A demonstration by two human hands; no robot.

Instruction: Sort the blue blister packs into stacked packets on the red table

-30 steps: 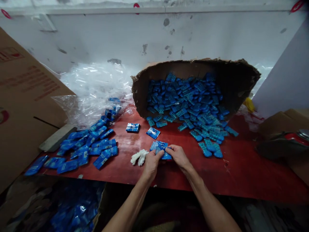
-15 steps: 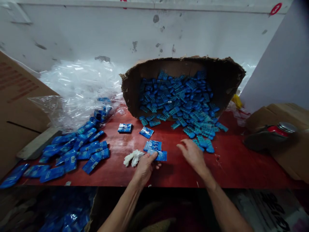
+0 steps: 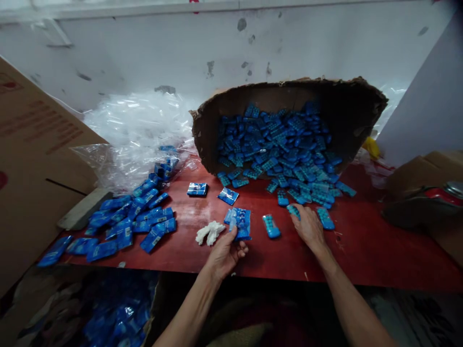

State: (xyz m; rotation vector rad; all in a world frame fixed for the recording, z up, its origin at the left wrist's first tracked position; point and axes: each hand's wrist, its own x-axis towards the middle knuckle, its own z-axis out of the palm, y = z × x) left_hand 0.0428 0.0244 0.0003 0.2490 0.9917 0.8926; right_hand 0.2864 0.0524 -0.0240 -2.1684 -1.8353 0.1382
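My left hand (image 3: 227,253) pinches a blue printed card (image 3: 243,231) at its left edge, over other blue cards on the red table. The fingers of my right hand (image 3: 307,224) are closed on a small blue packet (image 3: 293,210), partly hidden by the hand. Between the hands lies a single blue packet (image 3: 272,226) with turquoise dots. Another packet (image 3: 325,218) lies just right of my right hand. Crumpled white material (image 3: 210,233) is left of my left hand. A stack of blue cards (image 3: 197,189) and a loose card (image 3: 228,195) lie farther back.
A torn cardboard box (image 3: 361,106) on its side spills many blue packets. Filled blue pouches (image 3: 125,231) are heaped at left, before clear plastic bags (image 3: 133,130). A large carton (image 3: 43,159) stands far left; a red can (image 3: 443,195) sits at right.
A dotted packet now lies alone between my hands. My right hand has moved right and closed on another packet. The view has shifted, with the scene moving rightward.
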